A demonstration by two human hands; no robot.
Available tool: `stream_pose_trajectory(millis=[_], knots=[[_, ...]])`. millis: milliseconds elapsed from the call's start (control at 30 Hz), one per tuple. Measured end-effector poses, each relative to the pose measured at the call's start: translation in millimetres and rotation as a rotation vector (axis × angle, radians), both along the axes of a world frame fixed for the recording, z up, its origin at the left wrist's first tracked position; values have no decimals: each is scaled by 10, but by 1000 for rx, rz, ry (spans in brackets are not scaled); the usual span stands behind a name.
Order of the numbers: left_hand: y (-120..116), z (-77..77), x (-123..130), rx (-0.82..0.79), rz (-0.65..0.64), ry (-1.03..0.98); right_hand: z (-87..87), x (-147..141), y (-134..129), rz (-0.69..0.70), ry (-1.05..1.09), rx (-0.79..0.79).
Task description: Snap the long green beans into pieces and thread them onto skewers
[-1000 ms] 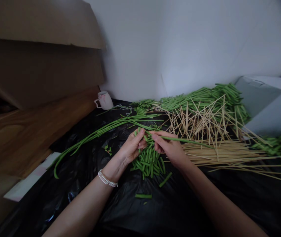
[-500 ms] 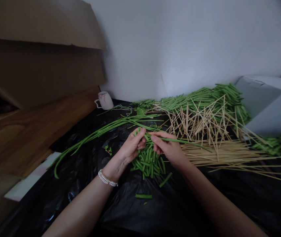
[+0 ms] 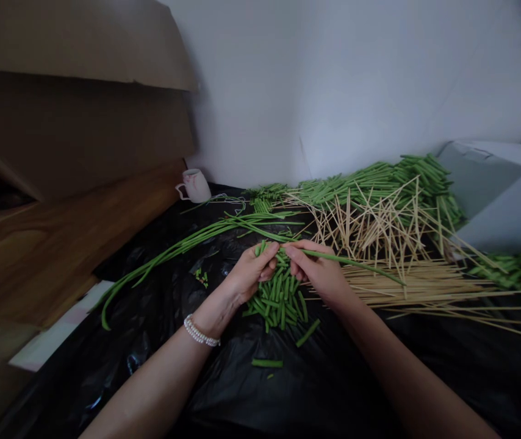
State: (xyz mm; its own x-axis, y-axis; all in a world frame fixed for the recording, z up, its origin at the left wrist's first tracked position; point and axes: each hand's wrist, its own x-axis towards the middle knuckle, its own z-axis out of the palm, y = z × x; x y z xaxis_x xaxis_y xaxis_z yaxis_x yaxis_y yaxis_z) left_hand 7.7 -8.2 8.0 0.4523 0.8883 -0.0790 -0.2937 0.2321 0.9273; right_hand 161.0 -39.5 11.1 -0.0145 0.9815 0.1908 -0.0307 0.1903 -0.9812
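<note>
My left hand (image 3: pixel 252 271), with a beaded bracelet at the wrist, is closed around short green bean pieces whose ends show above its fingers. My right hand (image 3: pixel 318 268) pinches a long green bean (image 3: pixel 365 264) that trails out to the right. The fingertips of both hands nearly meet at the bean's near end; exact contact there is hard to see. Below them lies a pile of cut bean pieces (image 3: pixel 281 302) on black plastic sheeting (image 3: pixel 224 390). Long whole beans (image 3: pixel 182 244) stretch to the left behind my left hand.
Thin wooden sticks (image 3: pixel 420 283) lie right of my hands, with more crossed over stacked beans (image 3: pixel 347 189) along the wall. A mug (image 3: pixel 194 186) stands at the back left near a large cardboard box (image 3: pixel 82 116). A pale box (image 3: pixel 498 195) is at right.
Both hands have shifted slightly to the right, and the long bean in my right hand has moved right with them.
</note>
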Motion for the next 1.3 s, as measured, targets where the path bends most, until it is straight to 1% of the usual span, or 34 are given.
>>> stream_pose_trajectory(millis=[100, 233, 300, 367, 433, 567, 700, 867, 967, 1033, 1167, 1233, 1300], knots=[[26, -4, -12, -27, 33, -30, -5, 26, 21, -14, 8, 12], [130, 45, -96, -162, 125, -211, -1, 57, 33, -27, 83, 6], [167, 74, -139, -227, 82, -297, 4, 63, 28, -19, 105, 5], [168, 87, -154, -255, -6, -318, 8, 59, 17, 5, 103, -2], [131, 81, -134, -240, -89, -257, 11, 51, 4, 37, 84, -11], [24, 59, -68, -132, -224, -68, 15, 43, -4, 80, 36, -17], [-22, 62, -76, -91, -330, -21, 9, 51, 14, 77, 43, -33], [-34, 73, -115, -55, -373, 11, -28, 77, 46, 52, 82, -68], [-49, 92, -114, -49, -390, 43, -49, 96, 67, 63, 132, -96], [-56, 103, -112, -55, -386, 53, -49, 111, 81, 61, 199, -120], [-58, 104, -122, -76, -394, 50, -20, 136, 96, 6, 363, -139], [-53, 98, -129, -64, -411, 51, -11, 135, 91, 12, 360, -135], [-48, 93, -132, -38, -419, 60, -16, 122, 82, 42, 306, -132]])
